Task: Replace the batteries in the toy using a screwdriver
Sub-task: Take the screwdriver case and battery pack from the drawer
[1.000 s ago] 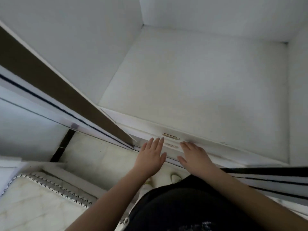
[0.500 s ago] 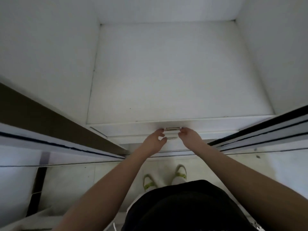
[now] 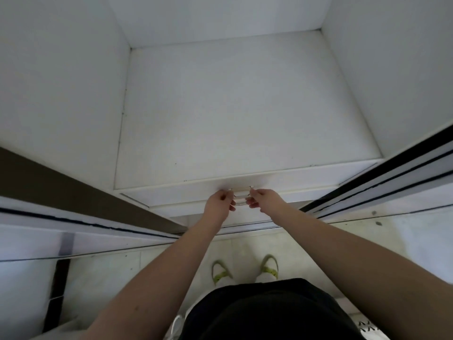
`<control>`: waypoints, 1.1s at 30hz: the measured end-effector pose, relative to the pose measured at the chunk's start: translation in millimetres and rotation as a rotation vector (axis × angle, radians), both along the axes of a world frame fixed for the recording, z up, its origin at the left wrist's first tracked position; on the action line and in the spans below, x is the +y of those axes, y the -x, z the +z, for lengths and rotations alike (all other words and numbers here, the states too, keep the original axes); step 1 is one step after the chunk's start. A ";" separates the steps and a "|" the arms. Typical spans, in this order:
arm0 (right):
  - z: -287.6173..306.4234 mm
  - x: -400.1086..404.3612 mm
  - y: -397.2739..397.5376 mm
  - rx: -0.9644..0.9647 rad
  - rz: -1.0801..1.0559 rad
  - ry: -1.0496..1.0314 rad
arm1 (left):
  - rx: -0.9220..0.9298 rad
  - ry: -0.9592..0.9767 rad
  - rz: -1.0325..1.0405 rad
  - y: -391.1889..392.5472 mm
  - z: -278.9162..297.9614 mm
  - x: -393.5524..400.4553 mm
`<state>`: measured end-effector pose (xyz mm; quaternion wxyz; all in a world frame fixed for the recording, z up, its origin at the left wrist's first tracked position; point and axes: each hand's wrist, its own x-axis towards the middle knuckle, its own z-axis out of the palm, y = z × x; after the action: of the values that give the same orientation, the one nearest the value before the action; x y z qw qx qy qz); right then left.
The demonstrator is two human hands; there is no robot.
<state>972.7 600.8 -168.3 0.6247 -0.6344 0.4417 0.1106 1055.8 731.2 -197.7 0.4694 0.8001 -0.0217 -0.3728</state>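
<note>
Near, two shoes (image 3: 245, 269) stand on the floor (image 3: 122, 271). Farther, the left hand (image 3: 219, 204) and right hand (image 3: 263, 198) each pinch an end of the drawer (image 3: 186, 195) handle (image 3: 240, 192). No toy or screwdriver shows.

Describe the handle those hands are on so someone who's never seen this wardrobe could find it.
Look inside the open white wardrobe, at the bare shelf between its sliding doors. Below the shelf's front edge is a white drawer front. The handle is the small pale metal bar at its middle, gripped by the left hand and right hand; it is the only fitting there.
</note>
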 end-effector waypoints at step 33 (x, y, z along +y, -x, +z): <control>44.5 -43.5 73.3 0.089 0.659 1.004 | -0.587 -0.604 -0.963 14.0 73.4 34.2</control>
<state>899.4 557.4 -123.9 0.1627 -0.9500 0.2459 0.1026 1041.8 765.5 -124.3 -0.0221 0.8666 -0.4003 -0.2971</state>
